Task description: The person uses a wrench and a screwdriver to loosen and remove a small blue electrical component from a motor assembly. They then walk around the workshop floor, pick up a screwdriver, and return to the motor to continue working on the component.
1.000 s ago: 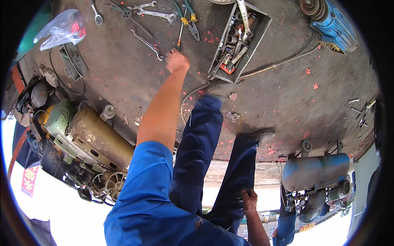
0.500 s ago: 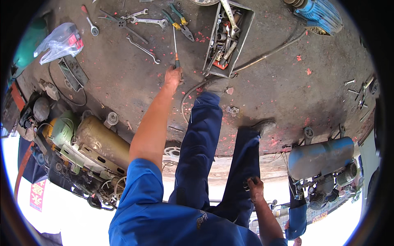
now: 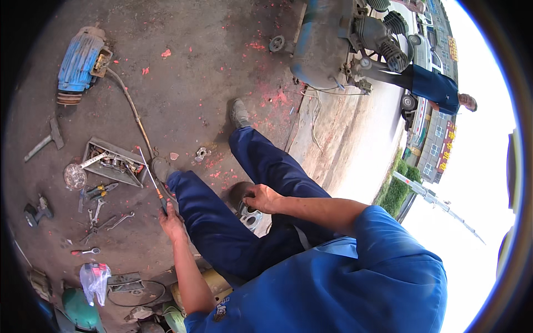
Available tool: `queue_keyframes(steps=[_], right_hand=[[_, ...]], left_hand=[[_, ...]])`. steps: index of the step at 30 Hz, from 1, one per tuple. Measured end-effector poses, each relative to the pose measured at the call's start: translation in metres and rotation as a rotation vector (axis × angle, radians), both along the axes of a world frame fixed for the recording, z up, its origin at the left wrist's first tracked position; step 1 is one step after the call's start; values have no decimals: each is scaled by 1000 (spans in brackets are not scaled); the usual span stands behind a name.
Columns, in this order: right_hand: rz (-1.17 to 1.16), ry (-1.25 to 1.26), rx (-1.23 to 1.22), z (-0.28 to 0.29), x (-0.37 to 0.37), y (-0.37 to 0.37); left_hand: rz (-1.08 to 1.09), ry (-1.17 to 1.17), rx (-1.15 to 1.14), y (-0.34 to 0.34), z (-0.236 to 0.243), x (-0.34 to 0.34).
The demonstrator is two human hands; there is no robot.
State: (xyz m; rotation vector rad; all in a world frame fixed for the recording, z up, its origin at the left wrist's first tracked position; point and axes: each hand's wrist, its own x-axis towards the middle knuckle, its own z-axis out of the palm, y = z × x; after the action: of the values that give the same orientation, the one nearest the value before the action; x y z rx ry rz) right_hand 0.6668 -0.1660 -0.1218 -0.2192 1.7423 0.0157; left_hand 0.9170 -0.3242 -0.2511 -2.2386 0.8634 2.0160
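My left hand [image 3: 172, 222] is closed round the handle of a screwdriver [image 3: 153, 180] with a long thin shaft and an orange and dark grip. The shaft points past the end of an open metal toolbox [image 3: 131, 176] full of sockets and wrenches. Between my legs, my right hand [image 3: 263, 198] has its fingers curled together beside a dark rounded metal piece [image 3: 239, 192] and a silver metal part with round holes [image 3: 251, 221]. What lies inside those fingers is hidden.
Near the toolbox lie pliers [image 3: 102, 191], wrenches [image 3: 121, 220], a ratchet [image 3: 85, 251], a cordless drill [image 3: 39, 211] and a hammer [image 3: 47, 141]. A blue electric motor [image 3: 79, 61] trails a cable [image 3: 131, 105]. An air compressor tank [image 3: 319, 47] stands ahead; beyond it is another person [image 3: 436, 89].
My view has swung round to the right. My right hand has come from beside my thigh to the metal parts between my legs. The screwdriver stays in my left hand.
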Motion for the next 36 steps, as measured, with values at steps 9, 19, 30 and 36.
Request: queue_keyframes(steps=[9,19,30,36], right_hand=[[-750,-88,-348,52,-83,52],[-1056,361,-473,113,-280,237],[-1673,203,-648,143,-342,403],[-2167,170,-838,133,-333,434]], left_hand=[[-834,417,-112,128,164,-206],[-1212,484,-55,221,201,-473],[-802,610,220,374,218,-763],[-939,581,386,421,191,-788]])
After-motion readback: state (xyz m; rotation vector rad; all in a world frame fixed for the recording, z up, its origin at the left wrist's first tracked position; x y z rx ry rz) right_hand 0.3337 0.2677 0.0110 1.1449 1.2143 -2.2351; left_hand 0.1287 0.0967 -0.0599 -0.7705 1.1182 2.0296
